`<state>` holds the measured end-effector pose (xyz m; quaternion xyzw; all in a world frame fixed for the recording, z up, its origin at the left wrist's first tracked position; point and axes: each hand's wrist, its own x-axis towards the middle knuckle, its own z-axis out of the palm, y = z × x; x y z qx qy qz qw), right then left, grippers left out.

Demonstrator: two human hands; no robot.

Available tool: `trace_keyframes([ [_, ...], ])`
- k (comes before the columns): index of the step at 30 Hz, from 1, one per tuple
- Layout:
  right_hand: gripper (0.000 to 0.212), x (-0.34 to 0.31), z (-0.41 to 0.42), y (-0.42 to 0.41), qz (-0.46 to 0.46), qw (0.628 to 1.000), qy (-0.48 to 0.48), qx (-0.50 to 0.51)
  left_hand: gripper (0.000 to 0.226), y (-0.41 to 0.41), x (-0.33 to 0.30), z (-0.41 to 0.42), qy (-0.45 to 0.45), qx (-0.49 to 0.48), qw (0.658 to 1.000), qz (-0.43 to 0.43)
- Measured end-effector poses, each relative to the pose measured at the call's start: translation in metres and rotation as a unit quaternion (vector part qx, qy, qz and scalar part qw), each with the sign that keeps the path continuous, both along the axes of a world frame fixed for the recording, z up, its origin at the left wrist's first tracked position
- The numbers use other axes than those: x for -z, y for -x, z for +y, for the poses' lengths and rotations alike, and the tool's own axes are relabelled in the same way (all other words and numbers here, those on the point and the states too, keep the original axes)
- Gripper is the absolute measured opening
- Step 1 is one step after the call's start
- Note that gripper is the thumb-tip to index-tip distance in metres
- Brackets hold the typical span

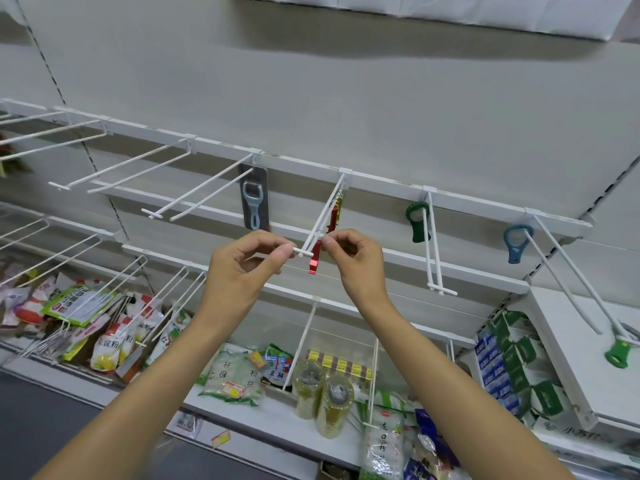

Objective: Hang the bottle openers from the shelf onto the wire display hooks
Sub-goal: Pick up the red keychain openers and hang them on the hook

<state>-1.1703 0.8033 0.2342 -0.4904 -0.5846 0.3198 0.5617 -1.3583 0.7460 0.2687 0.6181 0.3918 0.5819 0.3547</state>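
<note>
A white wire display hook [323,214] juts toward me at centre. My left hand [242,268] pinches the hook's front crossbar tip between thumb and forefinger. My right hand [356,261] pinches the top of a red bottle opener [315,259] that hangs at the hook's front end. Further back on the same hook hang more openers, red and green [335,211]. A light blue opener on a grey card [254,202] hangs on the hook to the left. A green opener [418,220] and a blue opener [516,242] hang on hooks to the right. Another green opener [620,355] lies on the white shelf at right.
Empty wire hooks [121,171] line the rail [388,183] to the left. Below are wire hooks with food packets [104,327], noodle bags [235,375] and wrapped rolls [322,393]. Stacked green and blue boxes [512,362] stand under the white shelf [571,341] at right.
</note>
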Motion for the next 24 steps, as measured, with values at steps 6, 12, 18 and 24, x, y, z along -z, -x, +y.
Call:
trace_keyframes([
  [6,0.011,-0.002,0.044,-0.010,0.015,0.999,0.018,0.032,0.010,0.000,-0.002,-0.001,0.009,0.007,1.000,-0.001],
  [12,0.015,-0.004,0.067,-0.015,-0.001,0.999,0.009,0.046,0.007,0.001,-0.002,0.000,0.016,0.004,1.000,-0.005],
  [18,0.015,-0.003,0.076,-0.017,-0.003,0.998,0.007,0.062,0.012,0.000,-0.004,-0.003,0.022,0.000,1.000,-0.005],
  [24,0.013,-0.001,0.077,-0.019,-0.013,0.997,-0.001,0.070,0.013,-0.001,0.000,-0.003,0.021,-0.004,1.000,-0.009],
])
